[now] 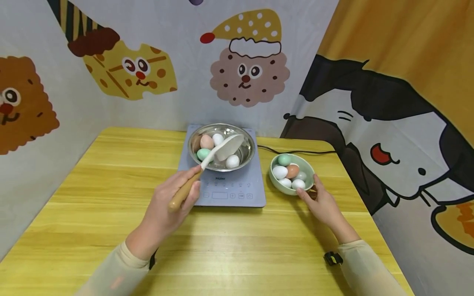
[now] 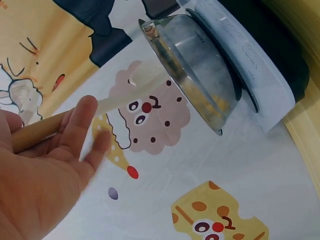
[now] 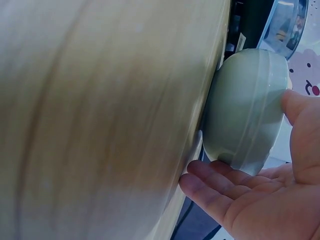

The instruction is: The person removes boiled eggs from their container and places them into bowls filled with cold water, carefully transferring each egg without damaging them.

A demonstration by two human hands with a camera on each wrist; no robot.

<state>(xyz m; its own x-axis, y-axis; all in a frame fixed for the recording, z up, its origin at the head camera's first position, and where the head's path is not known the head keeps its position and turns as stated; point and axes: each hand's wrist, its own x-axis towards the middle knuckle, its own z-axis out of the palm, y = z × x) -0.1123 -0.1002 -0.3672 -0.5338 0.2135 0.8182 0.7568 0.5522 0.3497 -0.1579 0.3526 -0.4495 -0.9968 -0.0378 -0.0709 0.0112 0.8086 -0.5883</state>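
My left hand [image 1: 168,203] grips the wooden handle of a white-headed spatula [image 1: 209,158]. The spatula's head overlaps the inside of a shiny steel basin [image 1: 248,157] in the head view. Inside the basin lie several eggs: a pinkish one [image 1: 207,142], a green one [image 1: 203,154] and white ones [image 1: 232,161]. At the right, a pale green bowl [image 1: 275,179] holds several white, green and brown eggs [image 1: 292,170]. My right hand [image 1: 326,205] holds this bowl at its near right side. In the right wrist view, the thumb meets the rim and the fingers reach under the wall.
Beneath the basin is a flat grey induction cooker [image 1: 222,197] with a touch panel. A black cord [image 1: 300,151] runs from it along the back right of the wooden table [image 1: 229,250]. A cartoon-printed curtain [image 1: 185,107] hangs right behind the table.
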